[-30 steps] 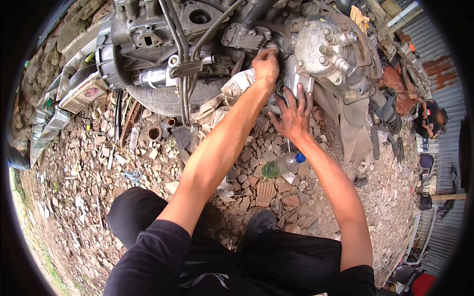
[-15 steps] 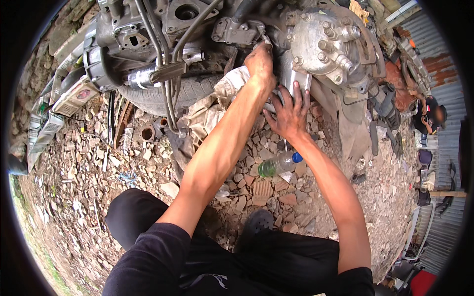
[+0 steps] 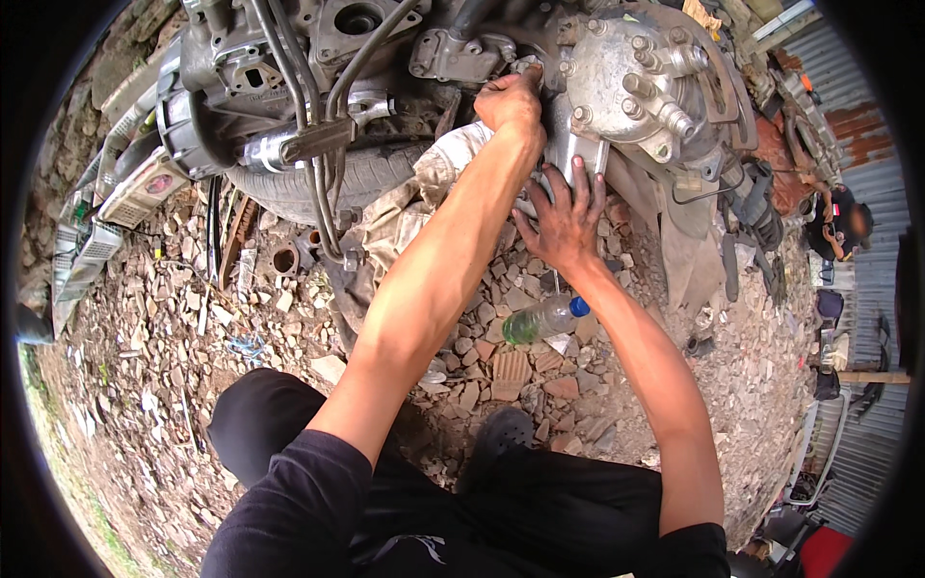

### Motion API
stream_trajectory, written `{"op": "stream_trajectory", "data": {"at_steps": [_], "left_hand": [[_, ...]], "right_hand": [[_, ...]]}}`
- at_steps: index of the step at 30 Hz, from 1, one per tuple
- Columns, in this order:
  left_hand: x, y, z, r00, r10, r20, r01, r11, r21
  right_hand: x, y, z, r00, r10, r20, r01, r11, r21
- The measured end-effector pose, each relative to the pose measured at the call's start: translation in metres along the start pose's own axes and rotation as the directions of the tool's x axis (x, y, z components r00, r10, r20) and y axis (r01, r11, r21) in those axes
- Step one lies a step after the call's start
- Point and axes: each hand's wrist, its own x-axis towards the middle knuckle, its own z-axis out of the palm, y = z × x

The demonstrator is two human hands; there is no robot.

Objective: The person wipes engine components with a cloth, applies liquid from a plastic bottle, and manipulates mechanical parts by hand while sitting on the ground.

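Observation:
My left hand (image 3: 511, 104) is closed at the engine, beside a grey metal cover (image 3: 462, 56). Its fingertips pinch at something small there that I cannot make out. Lower down, my right hand (image 3: 567, 220) lies with fingers stretched and apart on the edge of a silvery metal bracket (image 3: 568, 140). Right of both hands stands a round metal pump-like housing (image 3: 617, 91) with several bolts and threaded fittings. A pale, stained cloth (image 3: 448, 159) hangs partly behind my left forearm.
Bent metal pipes (image 3: 328, 193) come down left of my forearm, in front of a tyre (image 3: 279, 197). A clear plastic bottle (image 3: 544, 320) with a blue cap lies on stony ground (image 3: 289, 332). Another person (image 3: 836, 226) is at the far right, near corrugated sheeting (image 3: 879, 289).
My left hand has turned at the wrist and shifted slightly, its fingertips closer to the pump-like housing. My right hand keeps its place. The view has tilted a little.

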Motion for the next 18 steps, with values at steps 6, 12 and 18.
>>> {"op": "stream_trajectory", "data": {"at_steps": [6, 12, 18], "left_hand": [[-0.01, 0.009, -0.003, 0.997, 0.06, -0.041, -0.049, 0.973, 0.226], [0.004, 0.004, -0.019, 0.996, 0.072, 0.05, -0.083, 0.959, 0.271], [-0.014, -0.013, -0.068, 0.998, 0.031, 0.056, -0.024, 0.993, -0.112]], "right_hand": [[-0.003, 0.002, 0.002, 1.0, -0.011, -0.028, 0.011, 1.0, 0.002], [-0.001, 0.0, 0.001, 0.999, -0.015, -0.036, 0.016, 1.0, 0.02], [-0.008, 0.008, 0.001, 1.0, -0.017, 0.02, 0.017, 1.0, 0.003]]}}
